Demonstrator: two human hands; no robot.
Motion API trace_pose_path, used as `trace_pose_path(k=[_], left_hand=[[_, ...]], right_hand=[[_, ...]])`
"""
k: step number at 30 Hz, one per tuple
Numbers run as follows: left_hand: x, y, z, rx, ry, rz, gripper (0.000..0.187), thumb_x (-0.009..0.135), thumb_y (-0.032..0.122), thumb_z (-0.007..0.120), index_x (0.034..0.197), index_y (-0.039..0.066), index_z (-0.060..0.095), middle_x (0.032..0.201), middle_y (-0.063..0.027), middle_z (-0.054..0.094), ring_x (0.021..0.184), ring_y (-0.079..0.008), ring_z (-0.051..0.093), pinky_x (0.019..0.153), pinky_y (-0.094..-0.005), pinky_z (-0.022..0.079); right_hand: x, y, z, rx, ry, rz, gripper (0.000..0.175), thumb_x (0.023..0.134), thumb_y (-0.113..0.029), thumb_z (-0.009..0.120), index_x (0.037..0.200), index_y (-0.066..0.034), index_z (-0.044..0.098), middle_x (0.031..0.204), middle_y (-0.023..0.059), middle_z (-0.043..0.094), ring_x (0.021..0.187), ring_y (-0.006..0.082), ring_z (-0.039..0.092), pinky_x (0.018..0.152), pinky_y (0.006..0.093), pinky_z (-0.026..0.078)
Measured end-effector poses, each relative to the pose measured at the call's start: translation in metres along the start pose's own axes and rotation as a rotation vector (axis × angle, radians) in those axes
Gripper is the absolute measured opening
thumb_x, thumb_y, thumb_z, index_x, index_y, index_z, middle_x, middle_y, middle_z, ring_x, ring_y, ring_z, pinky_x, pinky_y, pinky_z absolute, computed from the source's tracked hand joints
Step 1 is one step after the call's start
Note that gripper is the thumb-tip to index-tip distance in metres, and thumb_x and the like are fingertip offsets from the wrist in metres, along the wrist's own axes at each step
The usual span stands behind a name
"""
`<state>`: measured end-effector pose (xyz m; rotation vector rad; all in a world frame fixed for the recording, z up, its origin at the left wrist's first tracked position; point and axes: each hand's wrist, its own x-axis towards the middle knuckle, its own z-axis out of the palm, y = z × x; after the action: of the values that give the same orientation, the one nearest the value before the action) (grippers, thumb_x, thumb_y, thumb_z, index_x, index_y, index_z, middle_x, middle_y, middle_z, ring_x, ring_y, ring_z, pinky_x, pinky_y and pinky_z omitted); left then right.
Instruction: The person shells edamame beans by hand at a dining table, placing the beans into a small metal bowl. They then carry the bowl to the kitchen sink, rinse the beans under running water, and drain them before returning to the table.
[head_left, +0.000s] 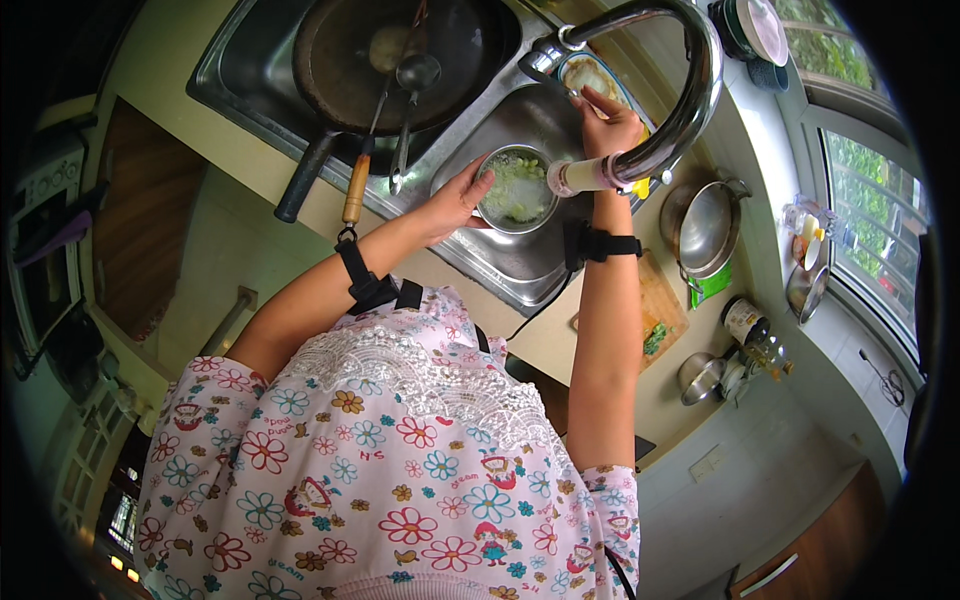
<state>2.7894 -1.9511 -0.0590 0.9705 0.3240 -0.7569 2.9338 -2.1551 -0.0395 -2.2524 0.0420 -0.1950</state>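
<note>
My left hand (459, 196) grips the side of a round metal bowl (556, 201) over the right sink basin (517, 259). Chopped pale-green vegetable pieces (517, 180) sit in bubbly water inside it. Just beside the bowl's right rim hangs the spout end (589, 177) of a curved chrome faucet (705, 82). Behind the spout, my right hand (611, 131) reaches up to the faucet lever (551, 81), its fingertips at the lever's end. The spout partly covers my right wrist.
A large wok (330, 82) rests over the left basin, with a wooden-handled utensil (358, 180) and a metal ladle (405, 139) across it. On the right counter are metal pans (705, 229), a cutting board (664, 300) with chopped greens, a dark bottle (745, 319) and a small metal bowl (699, 379).
</note>
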Motion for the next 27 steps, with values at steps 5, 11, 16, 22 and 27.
trace_pose_path(k=[5,11,16,22,27], left_hand=[[-0.009,0.010,-0.001,0.036,-0.026,-0.007,0.068,0.100,0.054,0.046,0.156,0.023,0.023,0.150,-0.0061,0.036,0.133,-0.0227,0.043,0.086,-0.0403,0.057],[-0.022,0.014,0.002,0.036,-0.037,0.042,0.070,0.098,0.057,0.046,0.154,0.022,0.025,0.147,-0.0050,0.040,0.131,-0.0205,0.046,0.085,-0.0384,0.057],[-0.026,0.015,0.005,0.051,-0.049,0.015,0.068,0.098,0.057,0.045,0.153,0.022,0.028,0.141,-0.0021,0.046,0.124,-0.0159,0.051,0.082,-0.0350,0.056],[-0.028,0.015,0.006,0.062,-0.049,0.007,0.065,0.099,0.056,0.043,0.152,0.022,0.028,0.143,-0.0032,0.044,0.127,-0.0176,0.048,0.082,-0.0358,0.056],[-0.031,0.016,0.006,0.001,-0.009,-0.015,0.062,0.099,0.056,0.042,0.149,0.020,0.033,0.123,-0.0011,0.051,0.113,-0.0143,0.055,0.087,-0.0394,0.056]], right_hand=[[-0.027,0.002,-0.014,0.042,0.132,-0.005,0.018,0.081,-0.016,0.078,0.092,-0.0016,0.075,0.084,0.0140,0.074,0.079,0.0187,0.071,0.073,0.0319,0.053],[-0.136,-0.053,-0.014,-0.186,0.154,0.009,0.015,0.086,-0.005,0.067,0.098,0.0030,0.064,0.085,0.0158,0.069,0.072,0.0260,0.069,0.067,0.0366,0.053],[-0.151,-0.072,0.003,-0.252,-0.018,-0.171,0.032,0.083,-0.008,0.070,0.109,0.0048,0.057,0.102,0.0226,0.058,0.093,0.0400,0.056,0.077,0.0445,0.048],[-0.150,-0.080,0.014,-0.371,-0.125,-0.205,0.041,0.084,-0.016,0.069,0.116,0.0045,0.055,0.113,0.0241,0.056,0.104,0.0442,0.053,0.089,0.0477,0.045],[-0.148,-0.078,0.017,-0.285,-0.435,-0.134,0.024,0.089,-0.017,0.062,0.103,0.0014,0.055,0.104,0.0221,0.056,0.100,0.0413,0.053,0.084,0.0475,0.046]])
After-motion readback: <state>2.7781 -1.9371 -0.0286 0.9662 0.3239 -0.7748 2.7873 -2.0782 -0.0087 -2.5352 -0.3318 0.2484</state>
